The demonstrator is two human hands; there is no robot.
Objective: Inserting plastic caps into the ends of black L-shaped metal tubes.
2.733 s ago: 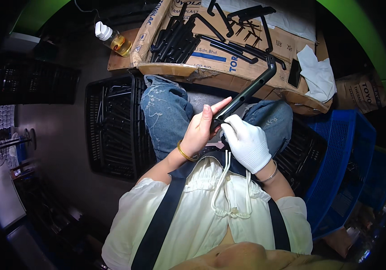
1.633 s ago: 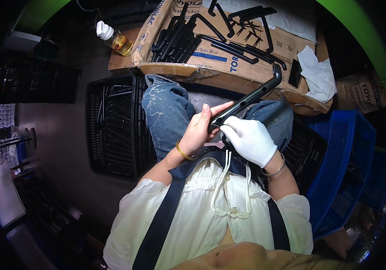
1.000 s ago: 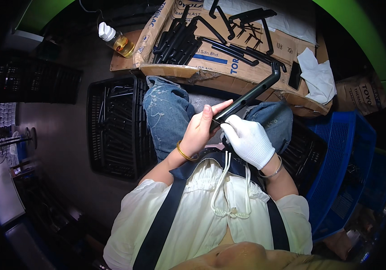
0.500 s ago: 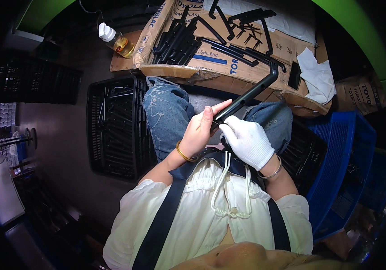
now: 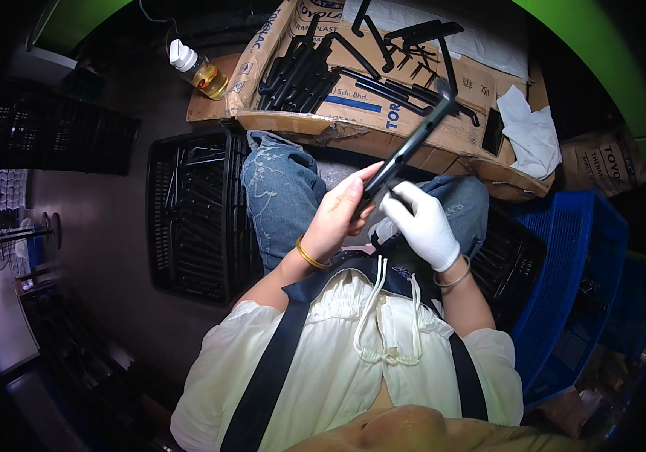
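One long, shiny black bar with a bent end [image 5: 406, 149] slants from your side of the brown cardboard box [image 5: 285, 122] to just over it. Your bare left hand [image 5: 340, 211] wraps round its near end. You seem to be working on that end, so the next move likely needs a steady hold. Your white-gloved right hand [image 5: 427, 230] curls beside it; I can't tell if it pinches anything.

We hold a bent black bar [image 5: 412, 146] near its lower end in our bare left hand [image 5: 338, 215], while our white-gloved right hand [image 5: 427, 232] is close beside it, fingertips bent. Ahead of us, more black bars [image 5: 293, 83] lie on cardboard [image 5: 349, 124]; a black crate [image 5: 155, 226] of dark parts stands left of our knees.
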